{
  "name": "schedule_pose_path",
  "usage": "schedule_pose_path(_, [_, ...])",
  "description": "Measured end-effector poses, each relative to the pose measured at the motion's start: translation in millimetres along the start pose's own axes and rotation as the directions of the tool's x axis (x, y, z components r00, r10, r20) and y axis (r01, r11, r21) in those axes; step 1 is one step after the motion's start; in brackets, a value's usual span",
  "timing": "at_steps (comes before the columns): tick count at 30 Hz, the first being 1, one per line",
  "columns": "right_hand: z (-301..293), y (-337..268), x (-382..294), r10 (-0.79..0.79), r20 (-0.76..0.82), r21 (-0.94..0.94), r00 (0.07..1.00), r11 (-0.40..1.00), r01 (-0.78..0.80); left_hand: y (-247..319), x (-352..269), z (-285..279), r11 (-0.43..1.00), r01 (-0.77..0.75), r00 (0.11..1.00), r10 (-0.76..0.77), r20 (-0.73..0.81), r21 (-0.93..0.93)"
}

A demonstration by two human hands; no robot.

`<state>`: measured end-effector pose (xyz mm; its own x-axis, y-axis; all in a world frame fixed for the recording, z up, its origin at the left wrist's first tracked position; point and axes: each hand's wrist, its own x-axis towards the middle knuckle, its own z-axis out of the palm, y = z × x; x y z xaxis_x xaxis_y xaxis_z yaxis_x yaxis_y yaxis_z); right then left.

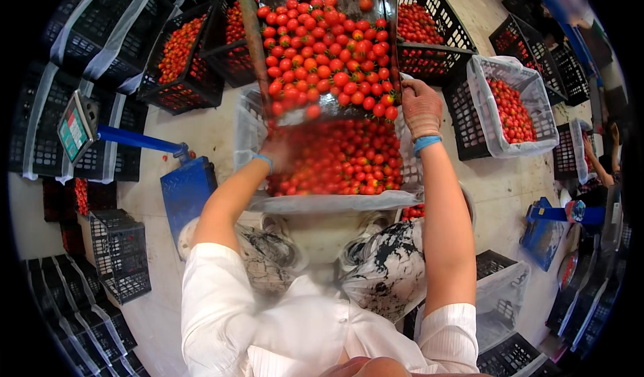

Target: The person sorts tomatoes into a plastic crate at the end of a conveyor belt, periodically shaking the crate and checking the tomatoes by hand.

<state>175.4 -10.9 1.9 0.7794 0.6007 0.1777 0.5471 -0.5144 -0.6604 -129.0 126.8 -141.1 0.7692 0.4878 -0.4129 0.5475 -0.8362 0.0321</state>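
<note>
Small red tomatoes [327,60] cover a dark sloping chute [322,110] in front of me, and some at its lower lip are blurred. Below the lip stands a crate with a white liner [332,202], holding many more tomatoes [362,160]. My left hand [279,153], blurred, is at the crate's left side, over or against the tomatoes; its fingers cannot be made out. My right hand [422,106], in a reddish work glove, has its fingers curled at the right edge of the chute's lower end, near the crate's liner. Blue bands circle both wrists.
Black crates of tomatoes [183,95] stand to the left and behind the chute. A lined crate [518,148] is at right. A blue platform scale [188,191] with a display [75,128] stands left, another scale [543,233] right. Another person's arms [598,163] show at far right.
</note>
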Motion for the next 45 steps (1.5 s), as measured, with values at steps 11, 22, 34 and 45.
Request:
schedule_pose_path(11, [0, 13, 0, 0.028, 0.023, 0.013, 0.999, 1.000, -0.028, 30, -71, -39, 0.998, -0.059, 0.919, 0.054, 0.391, -0.001])
schedule_pose_path(22, [-4, 9, 1, 0.011, 0.021, -0.003, 1.000, 1.000, -0.011, 87, -36, -183, 0.952, -0.240, 0.744, 0.055, -0.666, -0.190])
schedule_pose_path(34, [-1, 11, -1, 0.031, 0.030, 0.005, 0.999, 1.000, -0.031, 104, -5, -153, 0.956, 0.243, 0.828, -0.294, -0.478, -0.166])
schedule_pose_path(45, [-6, 7, -1, 0.037, 0.022, 0.011, 0.999, 0.999, -0.037, 109, -5, -134, 0.981, -0.123, 0.762, -0.004, -0.648, -0.151])
